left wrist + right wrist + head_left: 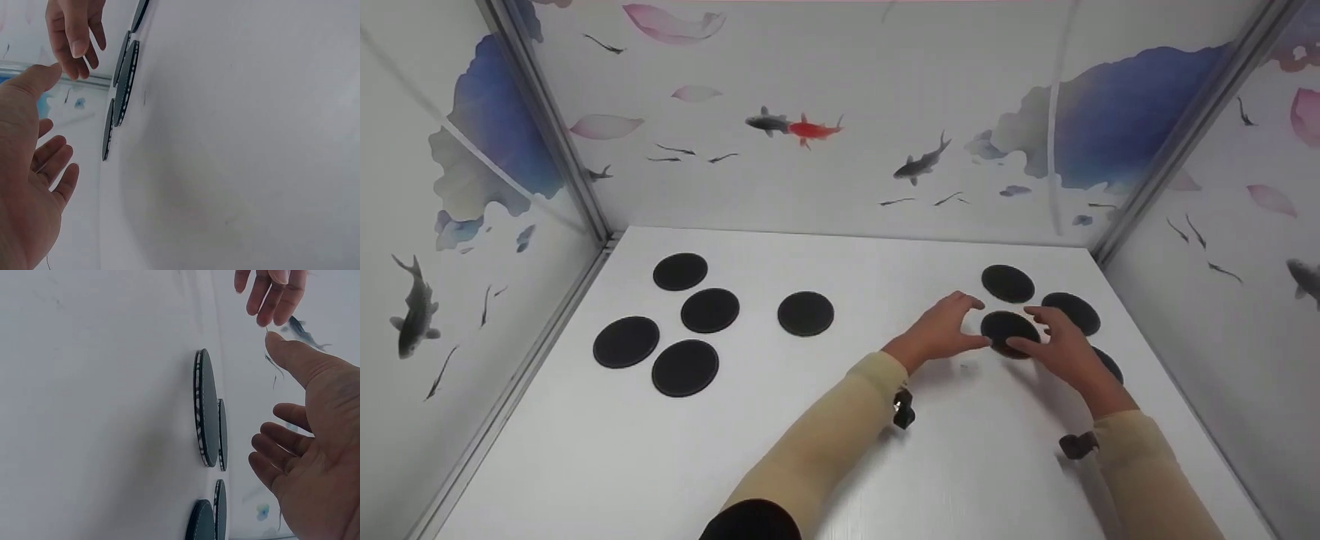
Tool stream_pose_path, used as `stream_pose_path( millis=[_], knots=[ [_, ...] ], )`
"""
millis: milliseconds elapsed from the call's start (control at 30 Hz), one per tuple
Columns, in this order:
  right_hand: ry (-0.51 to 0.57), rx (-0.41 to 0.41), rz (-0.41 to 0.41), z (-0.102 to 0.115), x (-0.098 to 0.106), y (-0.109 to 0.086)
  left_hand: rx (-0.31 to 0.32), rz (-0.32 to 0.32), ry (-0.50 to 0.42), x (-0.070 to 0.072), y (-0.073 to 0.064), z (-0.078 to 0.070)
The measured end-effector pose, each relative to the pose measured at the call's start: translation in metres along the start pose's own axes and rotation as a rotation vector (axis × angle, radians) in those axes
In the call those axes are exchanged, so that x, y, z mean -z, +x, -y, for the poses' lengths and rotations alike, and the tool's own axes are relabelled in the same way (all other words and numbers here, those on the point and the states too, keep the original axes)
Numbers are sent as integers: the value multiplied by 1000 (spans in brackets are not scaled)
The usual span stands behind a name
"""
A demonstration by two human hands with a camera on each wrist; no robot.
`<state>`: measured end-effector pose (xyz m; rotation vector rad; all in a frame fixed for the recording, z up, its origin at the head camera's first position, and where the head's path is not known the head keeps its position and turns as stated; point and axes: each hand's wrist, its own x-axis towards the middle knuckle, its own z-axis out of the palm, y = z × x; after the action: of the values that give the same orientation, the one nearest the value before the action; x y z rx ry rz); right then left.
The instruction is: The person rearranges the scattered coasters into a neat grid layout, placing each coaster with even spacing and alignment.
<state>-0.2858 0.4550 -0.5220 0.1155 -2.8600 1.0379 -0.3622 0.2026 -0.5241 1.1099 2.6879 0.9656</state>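
"How are the fingers?"
"Spread apart on the left hand [936,330] and right hand [1069,352], flanking a thin, round black disc [1006,328]."
"Around that disc?"
"Flat white tabletop [945,480] beneath; three matching discs [1008,283] beyond and right of it, then the tabletop's edge. Leftward, smooth surface stretches to a lone disc [805,313]."

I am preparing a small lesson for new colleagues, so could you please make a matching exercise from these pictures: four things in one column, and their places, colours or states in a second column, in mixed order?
Column 1
1. right hand
2. lone black disc
3. red fish
4. left sleeve

Column 2
A. pictured on the back wall
B. beige
C. raised, holding nothing
D. flat on the white table

Right pairs: 1-C, 2-D, 3-A, 4-B
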Motion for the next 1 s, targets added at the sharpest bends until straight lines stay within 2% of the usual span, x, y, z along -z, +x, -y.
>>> stream_pose_path(
  millis=[167, 367, 533, 667, 833, 1000],
  knots=[
    [29, -42, -6, -6, 7, -5, 8, 3, -16, -5, 4, -5],
    [34, -32, -26, -10, 11, -7, 23, 1, -25, -7, 7, -8],
    [28, -61, -7, -10, 11, -8, 19, 2, -34, -6, 6, -10],
    [23, -66, 8, -14, 9, -9, 35, 4, -23, -10, 8, -10],
    [-21, -47, 36, -20, 3, -7, 55, 50, 41, -21, 14, -10],
    [-77, -13, 51, -25, -2, 0, 20, 89, 132, -29, 23, -13]
  ],
)
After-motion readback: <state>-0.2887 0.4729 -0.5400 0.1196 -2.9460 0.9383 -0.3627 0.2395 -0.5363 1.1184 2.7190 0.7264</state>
